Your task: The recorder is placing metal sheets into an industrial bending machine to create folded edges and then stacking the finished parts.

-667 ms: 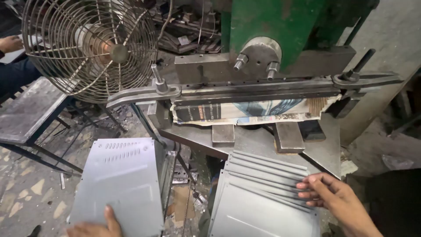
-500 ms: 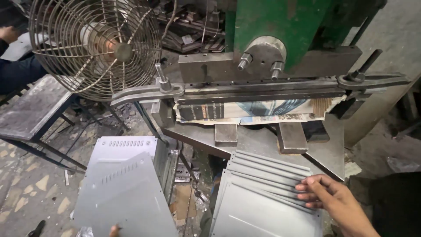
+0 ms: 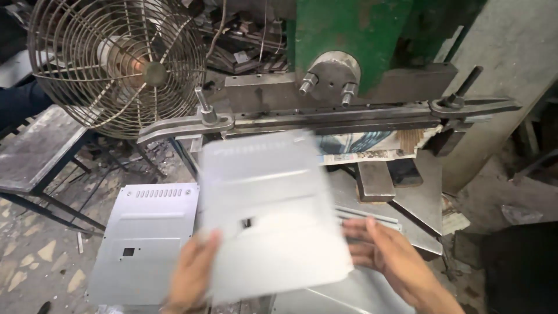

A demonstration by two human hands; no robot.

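Gripping a blurred metal sheet (image 3: 270, 215) mid-frame with left hand (image 3: 192, 273) and right hand (image 3: 386, 253), we face the green press (image 3: 349, 40); wire fan (image 3: 116, 64) upper left, another sheet (image 3: 142, 244) lower left.

Pale grey sheet-metal panel (image 3: 273, 215), blurred; second grey panel (image 3: 145, 244) with slot row; green press body (image 3: 349, 35); rust-brown wire fan guard (image 3: 116, 64).

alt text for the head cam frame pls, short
Two bare hands, left hand and right hand, hold a motion-blurred pale metal sheet in front of a green press. Another punched grey sheet lies lower left, and a wire-caged fan stands upper left.
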